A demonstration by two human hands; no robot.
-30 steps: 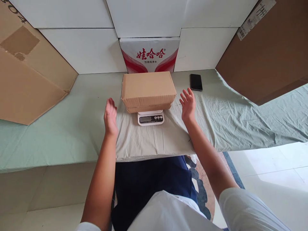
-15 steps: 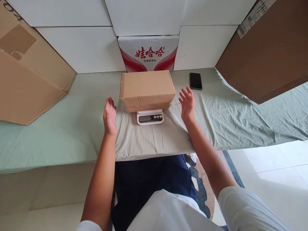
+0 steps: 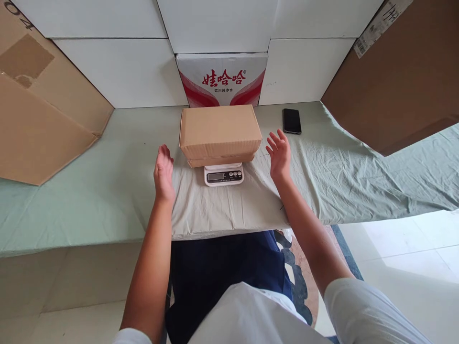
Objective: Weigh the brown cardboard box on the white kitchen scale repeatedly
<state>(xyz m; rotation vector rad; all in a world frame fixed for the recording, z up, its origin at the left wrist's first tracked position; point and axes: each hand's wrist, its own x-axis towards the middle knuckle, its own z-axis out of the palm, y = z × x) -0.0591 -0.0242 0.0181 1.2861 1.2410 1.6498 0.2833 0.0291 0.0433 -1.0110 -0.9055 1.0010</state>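
Note:
A closed brown cardboard box (image 3: 220,126) rests on a white digital kitchen scale (image 3: 224,176), covering most of it. Only the scale's front panel with its display and round buttons sticks out below the box; no digits can be made out. To the left of the box, my left hand (image 3: 164,174) is held upright with fingers extended, apart from the cardboard. On the other side, my right hand (image 3: 279,155) has its fingers spread, palm towards the box, with a small gap between. Neither hand holds anything.
Behind the box stands a white and red carton (image 3: 222,79) with Chinese lettering, against white panels. A black phone (image 3: 291,121) lies on the green cloth (image 3: 132,191) at right. Large cardboard sheets or boxes flank the surface at left (image 3: 53,119) and right (image 3: 394,81).

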